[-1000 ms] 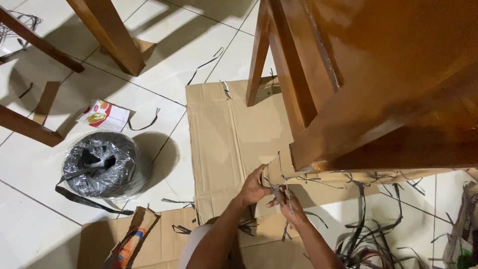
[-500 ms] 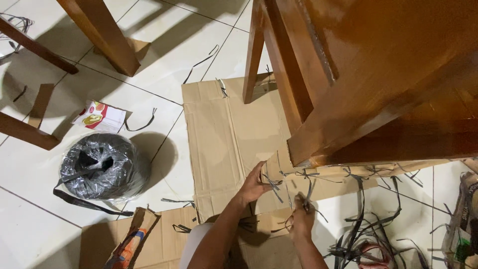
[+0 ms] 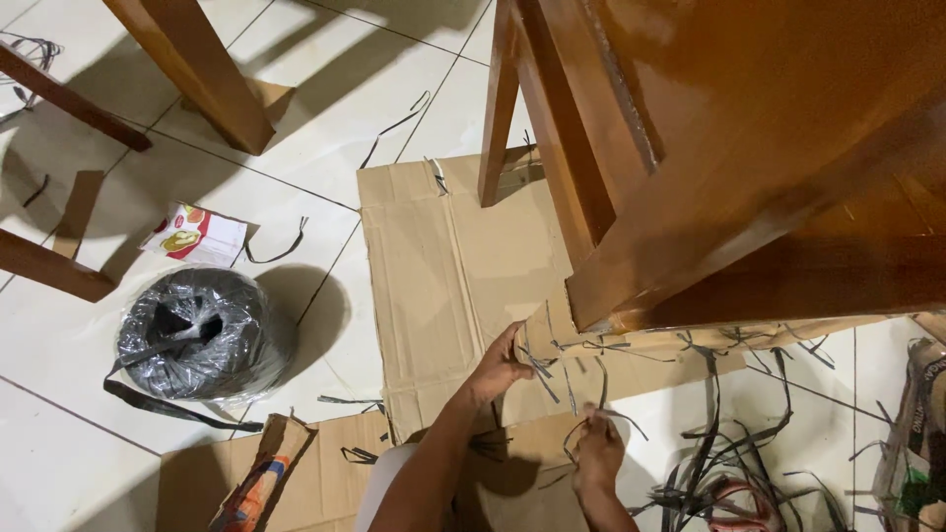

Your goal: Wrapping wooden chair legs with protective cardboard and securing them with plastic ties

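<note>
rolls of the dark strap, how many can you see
1 roll of dark strap, wrapped in clear plastic, on the floor tiles at the left. Only loose cut strips lie at the lower right; more rolls may be out of view.

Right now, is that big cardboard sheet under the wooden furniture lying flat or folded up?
Mostly flat. The cardboard sheet lies spread on the tiled floor, creases showing; only the part at the left hand is lifted.

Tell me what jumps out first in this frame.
The glossy brown wooden furniture piece fills the upper right, standing on flattened cardboard. Below its corner, the left hand presses the cardboard wrapping while the right hand pinches a dark plastic strap. A wrapped roll of dark strapping sits on the tiles at left.
</note>
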